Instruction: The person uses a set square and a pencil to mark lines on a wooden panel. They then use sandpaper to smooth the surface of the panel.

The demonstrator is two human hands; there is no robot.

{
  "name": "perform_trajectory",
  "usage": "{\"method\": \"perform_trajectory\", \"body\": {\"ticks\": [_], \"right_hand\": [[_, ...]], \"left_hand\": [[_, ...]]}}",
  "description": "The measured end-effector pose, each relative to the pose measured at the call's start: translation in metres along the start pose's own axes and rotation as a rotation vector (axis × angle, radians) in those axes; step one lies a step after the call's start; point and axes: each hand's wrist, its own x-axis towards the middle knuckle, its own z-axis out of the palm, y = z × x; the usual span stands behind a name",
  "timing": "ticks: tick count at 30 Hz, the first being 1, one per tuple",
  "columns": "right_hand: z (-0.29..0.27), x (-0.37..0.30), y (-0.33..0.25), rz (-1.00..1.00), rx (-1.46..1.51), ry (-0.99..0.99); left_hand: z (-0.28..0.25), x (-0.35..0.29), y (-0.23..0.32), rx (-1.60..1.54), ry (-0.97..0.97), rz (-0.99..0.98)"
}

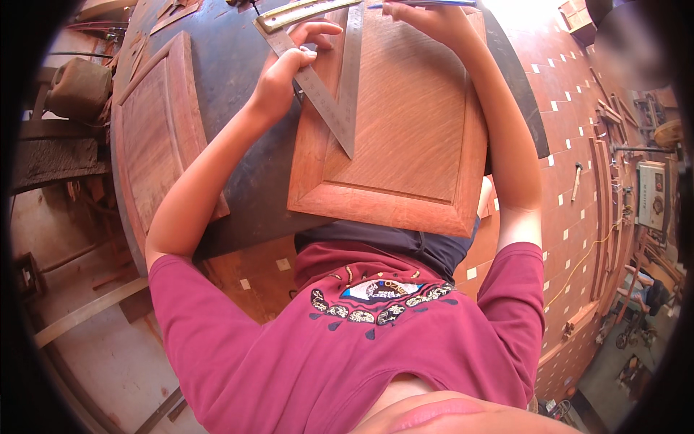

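A metal triangular set square [345,108] with a brass-coloured edge lies across the upper left part of a framed wooden panel [412,116]. My left hand [278,83] grips the square's left leg, with its thumb on the metal and fingers reaching into the triangle's opening. At the top edge of the view, my right hand [426,20] pinches a slim blue pen [455,3] above the panel's far part. The pen's tip is close to the brass-coloured edge; whether it touches the wood, I cannot tell. The panel's near end overhangs the table toward my lap.
A second wooden panel [155,137] lies at the left on the dark tabletop [242,166]. Wood scraps [173,16] sit at the far left. On the tiled floor [571,145] to the right are a hammer-like tool [577,181], long timber strips [601,217] and a yellow cord [578,271].
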Motion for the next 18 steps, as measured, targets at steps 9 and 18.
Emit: {"method": "perform_trajectory", "body": {"ticks": [9,18], "right_hand": [[-0.005,-0.003,-0.003,0.256,0.205,-0.098],[-0.006,-0.002,-0.010,0.272,0.142,-0.123]], "left_hand": [[-0.002,0.005,-0.012,0.005,-0.103,0.019],[-0.001,0.002,-0.010,0.013,-0.063,-0.003]]}}
